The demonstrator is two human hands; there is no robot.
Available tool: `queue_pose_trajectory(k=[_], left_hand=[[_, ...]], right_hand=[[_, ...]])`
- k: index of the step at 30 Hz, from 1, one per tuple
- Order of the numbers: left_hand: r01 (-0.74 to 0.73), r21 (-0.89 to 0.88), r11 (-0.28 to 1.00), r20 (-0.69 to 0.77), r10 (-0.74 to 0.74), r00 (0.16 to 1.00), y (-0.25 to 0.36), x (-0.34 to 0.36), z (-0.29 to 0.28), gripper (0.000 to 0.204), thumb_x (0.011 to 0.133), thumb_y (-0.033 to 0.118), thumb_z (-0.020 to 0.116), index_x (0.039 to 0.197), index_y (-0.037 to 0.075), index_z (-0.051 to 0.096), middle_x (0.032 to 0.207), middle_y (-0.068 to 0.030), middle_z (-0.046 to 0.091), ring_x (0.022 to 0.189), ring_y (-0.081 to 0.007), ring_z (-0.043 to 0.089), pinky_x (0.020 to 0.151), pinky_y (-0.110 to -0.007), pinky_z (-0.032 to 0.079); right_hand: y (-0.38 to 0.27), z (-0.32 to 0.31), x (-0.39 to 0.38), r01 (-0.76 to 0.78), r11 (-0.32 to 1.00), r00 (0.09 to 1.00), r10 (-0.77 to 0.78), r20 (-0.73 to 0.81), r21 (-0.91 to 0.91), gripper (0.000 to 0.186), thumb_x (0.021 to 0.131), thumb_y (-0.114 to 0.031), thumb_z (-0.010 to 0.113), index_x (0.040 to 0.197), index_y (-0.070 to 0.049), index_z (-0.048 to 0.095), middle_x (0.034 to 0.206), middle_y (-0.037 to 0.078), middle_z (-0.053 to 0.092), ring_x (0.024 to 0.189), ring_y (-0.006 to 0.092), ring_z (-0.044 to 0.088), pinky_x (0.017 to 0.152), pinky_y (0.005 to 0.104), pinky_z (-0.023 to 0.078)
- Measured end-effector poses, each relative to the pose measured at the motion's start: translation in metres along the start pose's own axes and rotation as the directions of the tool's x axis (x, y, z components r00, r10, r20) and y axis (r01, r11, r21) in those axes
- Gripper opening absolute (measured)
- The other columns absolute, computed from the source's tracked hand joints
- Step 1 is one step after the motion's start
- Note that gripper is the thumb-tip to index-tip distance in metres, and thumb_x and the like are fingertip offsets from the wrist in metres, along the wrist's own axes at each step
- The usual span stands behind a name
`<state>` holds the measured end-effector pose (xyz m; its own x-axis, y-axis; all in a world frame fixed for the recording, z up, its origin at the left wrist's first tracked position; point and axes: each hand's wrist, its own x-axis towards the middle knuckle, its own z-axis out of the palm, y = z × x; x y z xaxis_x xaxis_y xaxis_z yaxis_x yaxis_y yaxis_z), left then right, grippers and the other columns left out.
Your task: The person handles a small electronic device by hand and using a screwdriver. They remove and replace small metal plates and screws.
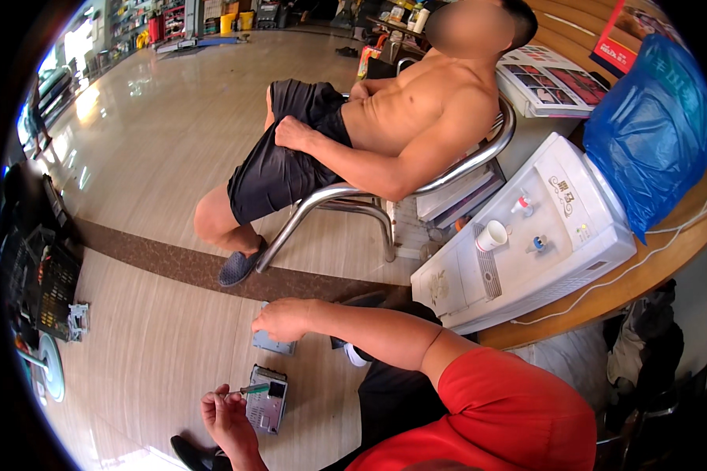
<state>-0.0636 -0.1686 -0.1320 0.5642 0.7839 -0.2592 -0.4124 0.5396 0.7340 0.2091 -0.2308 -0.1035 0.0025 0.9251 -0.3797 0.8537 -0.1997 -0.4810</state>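
Note:
My left hand [226,418] is closed, its fingertips pinching a screwdriver with a green handle [256,388]. The screwdriver lies across a box-shaped metal electronic unit [269,410], which looks like a car stereo, low over the floor. A dark square part [276,389] shows on the unit's top. Farther forward, my right hand [284,319] reaches out with its fingers curled down at the edge of a flat grey metal plate [275,343]. The hand partly covers this plate, and its fingertips are hard to see.
Another person sits in a metal-framed chair [322,206] ahead. To the right, a white water dispenser [463,290] lies with a paper cup [492,235] on it, near a blue plastic bag [644,129]. At left are a black crate [55,290] and a small metal bracket [78,322].

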Motion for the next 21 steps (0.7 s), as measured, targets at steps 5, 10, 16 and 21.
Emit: queue_pose_trajectory(k=[5, 10, 16, 21], left_hand=[[0.001, -0.002, 1.0, 0.02, -0.001, 1.0, -0.0028, 0.0021, 0.0001, 0.009, 0.098, 0.015, 0.055, 0.101, 0.007, 0.052, 0.108, -0.0128, 0.061, 0.078, -0.0165, 0.063, 0.07, -0.027, 0.052], [0.0, -0.002, 1.0, 0.015, 0.0, 1.0, -0.0026, 0.0028, 0.0022, 0.008, 0.098, 0.014, 0.055, 0.101, 0.007, 0.052, 0.108, -0.0126, 0.061, 0.078, -0.0164, 0.063, 0.069, -0.027, 0.052], [0.006, 0.018, 1.0, 0.004, -0.006, 1.0, -0.0025, 0.003, 0.0019, 0.008, 0.098, 0.014, 0.055, 0.101, 0.007, 0.052, 0.109, -0.0129, 0.06, 0.078, -0.0159, 0.063, 0.069, -0.027, 0.053], [0.005, 0.018, 1.0, 0.004, -0.005, 1.0, -0.0018, 0.0017, 0.0029, 0.008, 0.098, 0.014, 0.055, 0.101, 0.007, 0.052, 0.109, -0.0129, 0.06, 0.078, -0.0158, 0.063, 0.069, -0.027, 0.053]], right_hand=[[0.0006, -0.0024, -0.0035, -0.003, 1.0, 1.0, 0.003, 0.006, 0.02, 0.042, 0.081, -0.004, 0.051, 0.122, -0.007, 0.061, 0.116, 0.02, 0.064, 0.108, 0.0345, 0.061, 0.09, 0.0437, 0.049], [-0.0005, -0.0045, -0.0044, 0.001, 1.0, 1.0, -0.001, 0.013, 0.005, 0.041, 0.082, -0.005, 0.051, 0.122, -0.007, 0.06, 0.115, 0.019, 0.064, 0.108, 0.0343, 0.061, 0.09, 0.0438, 0.049], [-0.0029, -0.005, -0.005, -0.002, 1.0, 0.999, 0.003, 0.034, -0.016, 0.041, 0.083, -0.005, 0.051, 0.122, -0.008, 0.06, 0.115, 0.019, 0.064, 0.109, 0.0339, 0.06, 0.091, 0.0442, 0.049], [-0.005, -0.0056, -0.0059, -0.003, 1.0, 0.999, 0.004, 0.042, -0.027, 0.041, 0.083, -0.005, 0.05, 0.122, -0.007, 0.06, 0.114, 0.018, 0.065, 0.109, 0.034, 0.06, 0.091, 0.0441, 0.049]])
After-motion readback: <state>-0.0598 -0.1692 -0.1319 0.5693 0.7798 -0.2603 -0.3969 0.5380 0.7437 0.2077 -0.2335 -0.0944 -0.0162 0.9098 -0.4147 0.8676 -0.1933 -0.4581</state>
